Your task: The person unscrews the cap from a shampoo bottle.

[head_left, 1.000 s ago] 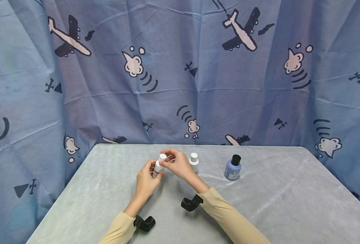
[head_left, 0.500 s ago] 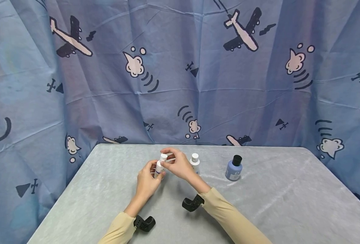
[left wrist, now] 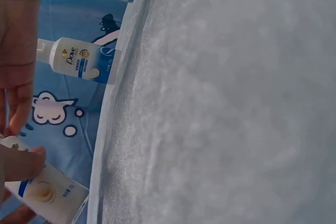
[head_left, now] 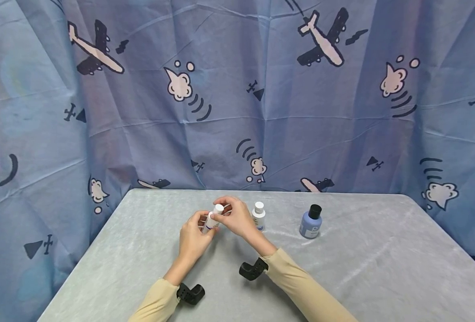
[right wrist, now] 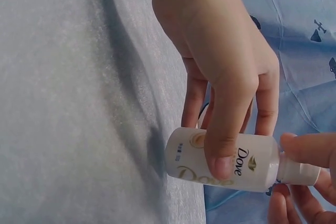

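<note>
A small white Dove bottle is held between both hands at the left-centre of the table, leaning slightly to the right. My left hand grips its body, with the thumb pressed across the label in the right wrist view. At the top, my right hand pinches around the neck and white cap with thumb and fingers. Just right of that hand stands a second white Dove bottle, upright, with a blue lower part and a white cap. In the left wrist view the held bottle's cap end is hidden behind fingers.
A blue bottle with a black cap stands farther right on the grey-white cloth-covered table. Behind the table's far edge hangs a blue curtain printed with planes. Black wrist cameras sit on both sleeves.
The held bottle has tilted a little, its cap leaning right. Both hands keep their hold. The head view has shifted slightly, so the other bottles appear a bit farther right.
</note>
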`<state>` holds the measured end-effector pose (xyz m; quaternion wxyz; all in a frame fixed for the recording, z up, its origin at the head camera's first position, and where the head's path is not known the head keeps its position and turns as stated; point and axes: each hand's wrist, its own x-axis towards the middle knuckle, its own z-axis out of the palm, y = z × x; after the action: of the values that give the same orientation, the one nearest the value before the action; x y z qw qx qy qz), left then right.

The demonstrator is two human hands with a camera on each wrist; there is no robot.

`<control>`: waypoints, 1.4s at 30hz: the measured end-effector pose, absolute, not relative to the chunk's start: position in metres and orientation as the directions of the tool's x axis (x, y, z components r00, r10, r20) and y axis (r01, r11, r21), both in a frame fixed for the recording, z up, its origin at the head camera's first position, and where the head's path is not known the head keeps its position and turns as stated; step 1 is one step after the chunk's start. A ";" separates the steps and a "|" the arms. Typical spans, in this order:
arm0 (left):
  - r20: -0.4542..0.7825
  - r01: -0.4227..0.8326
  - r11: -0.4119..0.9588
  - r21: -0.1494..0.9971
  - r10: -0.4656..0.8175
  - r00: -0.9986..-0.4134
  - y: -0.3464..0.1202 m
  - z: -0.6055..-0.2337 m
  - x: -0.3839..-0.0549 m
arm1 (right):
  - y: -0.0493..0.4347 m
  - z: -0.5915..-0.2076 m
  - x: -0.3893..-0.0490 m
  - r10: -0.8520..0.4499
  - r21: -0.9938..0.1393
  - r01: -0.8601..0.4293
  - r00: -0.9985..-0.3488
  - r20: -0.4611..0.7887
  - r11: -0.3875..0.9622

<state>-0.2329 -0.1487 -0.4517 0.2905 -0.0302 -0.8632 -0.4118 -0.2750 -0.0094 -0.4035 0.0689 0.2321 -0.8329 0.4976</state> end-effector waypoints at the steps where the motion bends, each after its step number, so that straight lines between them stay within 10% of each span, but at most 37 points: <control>1: 0.527 0.292 0.660 0.692 -0.186 -0.829 -0.149 -0.452 -0.233 | -0.010 -0.404 -0.275 -0.322 -0.795 -0.463 -0.878 0.353 0.392; 16: 0.370 0.278 0.488 0.827 -0.101 -0.924 -0.150 -0.453 -0.233 | -0.009 -0.403 -0.275 -0.396 -0.816 -0.490 -0.845 0.359 0.307; 42: 0.481 0.290 0.592 0.752 -0.193 -0.855 -0.151 -0.451 -0.231 | -0.011 -0.406 -0.275 -0.342 -0.770 -0.507 -0.854 0.391 0.387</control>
<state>-0.2307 -0.1510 -0.4513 0.2674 -0.0286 -0.8511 -0.4509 -0.2746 -0.0107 -0.4061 0.0844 0.2562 -0.8284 0.4908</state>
